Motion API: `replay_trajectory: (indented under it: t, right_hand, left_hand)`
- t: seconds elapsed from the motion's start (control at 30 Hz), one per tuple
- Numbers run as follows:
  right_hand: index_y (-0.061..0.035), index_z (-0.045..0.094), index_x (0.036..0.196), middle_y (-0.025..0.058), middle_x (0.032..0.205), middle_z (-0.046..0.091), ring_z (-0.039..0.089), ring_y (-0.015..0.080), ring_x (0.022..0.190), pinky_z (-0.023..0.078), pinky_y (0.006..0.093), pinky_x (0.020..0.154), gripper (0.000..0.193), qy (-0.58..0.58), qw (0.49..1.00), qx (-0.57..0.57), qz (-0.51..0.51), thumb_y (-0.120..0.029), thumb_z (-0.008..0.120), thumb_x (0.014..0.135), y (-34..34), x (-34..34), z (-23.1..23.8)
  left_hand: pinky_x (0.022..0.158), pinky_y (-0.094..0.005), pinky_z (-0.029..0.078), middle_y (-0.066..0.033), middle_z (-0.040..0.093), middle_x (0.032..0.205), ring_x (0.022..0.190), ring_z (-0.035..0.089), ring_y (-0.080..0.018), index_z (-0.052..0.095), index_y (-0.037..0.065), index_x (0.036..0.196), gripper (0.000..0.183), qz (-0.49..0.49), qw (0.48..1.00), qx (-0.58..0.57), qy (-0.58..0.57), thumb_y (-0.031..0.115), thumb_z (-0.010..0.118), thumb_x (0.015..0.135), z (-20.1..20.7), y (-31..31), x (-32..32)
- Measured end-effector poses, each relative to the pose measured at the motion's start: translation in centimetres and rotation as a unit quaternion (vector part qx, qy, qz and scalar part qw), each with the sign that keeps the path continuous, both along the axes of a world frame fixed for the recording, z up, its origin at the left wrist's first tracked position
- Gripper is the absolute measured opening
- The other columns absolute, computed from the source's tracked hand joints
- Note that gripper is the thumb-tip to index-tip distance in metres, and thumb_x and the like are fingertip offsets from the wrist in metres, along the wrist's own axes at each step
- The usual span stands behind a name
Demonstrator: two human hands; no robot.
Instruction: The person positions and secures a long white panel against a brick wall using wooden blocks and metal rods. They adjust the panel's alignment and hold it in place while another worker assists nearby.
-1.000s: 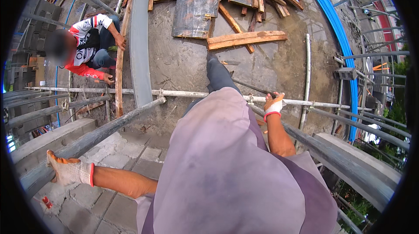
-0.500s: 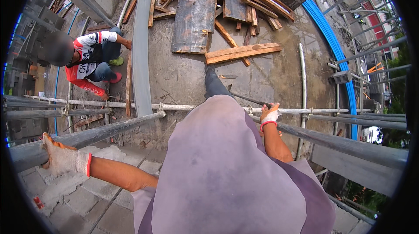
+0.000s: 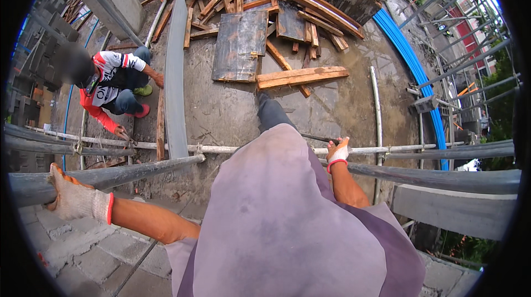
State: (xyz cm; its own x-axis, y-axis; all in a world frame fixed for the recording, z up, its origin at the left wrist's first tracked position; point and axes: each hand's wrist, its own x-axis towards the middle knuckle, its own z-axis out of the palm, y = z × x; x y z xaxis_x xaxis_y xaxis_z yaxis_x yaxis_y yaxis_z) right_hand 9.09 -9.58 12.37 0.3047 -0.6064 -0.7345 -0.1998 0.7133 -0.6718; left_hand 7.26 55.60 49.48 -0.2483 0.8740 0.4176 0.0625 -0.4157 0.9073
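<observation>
My left hand (image 3: 77, 194), in a pale knit glove with orange palm and red cuff, is closed on a thick grey scaffold pipe (image 3: 133, 171) at the far left. Right of my body, my right hand (image 3: 338, 151) wears a matching glove and grips a thin dark metal bar (image 3: 315, 137). The bar points left, and its far end is hidden behind my lilac shirt (image 3: 282, 208). A white horizontal pipe (image 3: 221, 148) runs just beyond that hand. My dark-trousered leg (image 3: 272, 113) reaches forward onto the wet concrete, near a loose timber beam (image 3: 301, 77).
A co-worker (image 3: 119, 86) squats at the left beside a long grey panel (image 3: 176, 75). Timber offcuts and dark boards (image 3: 239, 45) are heaped ahead. Blue pipes (image 3: 412, 53) curve along the right, near scaffold tubes. Grey blockwork (image 3: 102, 247) lies below my left arm.
My view has shifted slightly, so the timber heap sits lower and further left. The dark bar's bent end, seen before, is now hidden by my shirt. The left hand stays on the pipe.
</observation>
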Motion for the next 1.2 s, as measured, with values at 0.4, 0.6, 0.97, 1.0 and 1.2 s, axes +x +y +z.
replay_trajectory:
  t: [0.4,0.6,0.97,1.0,1.2]
  right_hand:
    - [-0.0152,0.050,0.117,0.0136,0.117,0.050,0.053,0.0234,0.091,0.045,0.0341,0.074,0.055,0.005,0.999,0.004,0.040,-0.063,0.045,0.092,-1.7,0.8,-2.7]
    - [-0.0198,0.041,0.138,0.0013,0.145,0.037,0.053,0.0275,0.103,0.042,0.0420,0.087,0.067,0.059,0.991,0.063,0.100,-0.067,0.043,0.090,0.1,0.0,-2.4]
    - [-0.0176,0.049,0.117,0.0138,0.114,0.054,0.054,0.0248,0.091,0.045,0.0352,0.075,0.051,0.016,0.997,0.038,0.062,-0.063,0.042,0.093,0.0,4.9,1.1]
    - [-0.0175,0.049,0.116,0.0141,0.112,0.055,0.054,0.0247,0.089,0.046,0.0354,0.074,0.051,0.030,0.996,0.040,0.070,-0.063,0.042,0.093,-0.4,5.7,1.1]
    - [-0.0092,0.055,0.108,0.0098,0.099,0.062,0.061,0.0220,0.070,0.050,0.0327,0.060,0.037,0.020,0.988,-0.089,0.122,-0.044,0.050,0.097,-1.0,6.9,1.4]
  left_hand:
    - [0.049,-0.0325,0.056,-0.0144,0.068,0.082,0.061,0.065,-0.0214,0.057,-0.003,0.095,0.045,0.027,0.999,-0.011,0.036,0.012,0.087,0.066,0.4,-0.7,0.1]
    - [0.058,-0.0332,0.059,-0.0169,0.069,0.085,0.067,0.066,-0.0214,0.059,-0.004,0.089,0.037,0.038,0.998,-0.034,0.038,0.007,0.086,0.066,0.9,-1.6,0.0]
    - [0.076,-0.0340,0.059,-0.0197,0.067,0.103,0.084,0.068,-0.0246,0.057,-0.011,0.096,0.032,-0.058,0.987,0.094,0.112,-0.001,0.077,0.073,-4.7,9.3,-7.6]
    - [0.076,-0.0340,0.059,-0.0197,0.067,0.104,0.085,0.068,-0.0246,0.057,-0.011,0.096,0.032,-0.048,0.987,0.099,0.115,-0.001,0.077,0.073,-4.6,9.3,-7.9]
    - [0.077,-0.0339,0.058,-0.0197,0.066,0.105,0.086,0.067,-0.0247,0.057,-0.011,0.098,0.033,-0.069,0.983,0.121,0.117,0.001,0.077,0.074,-3.2,7.1,-7.3]
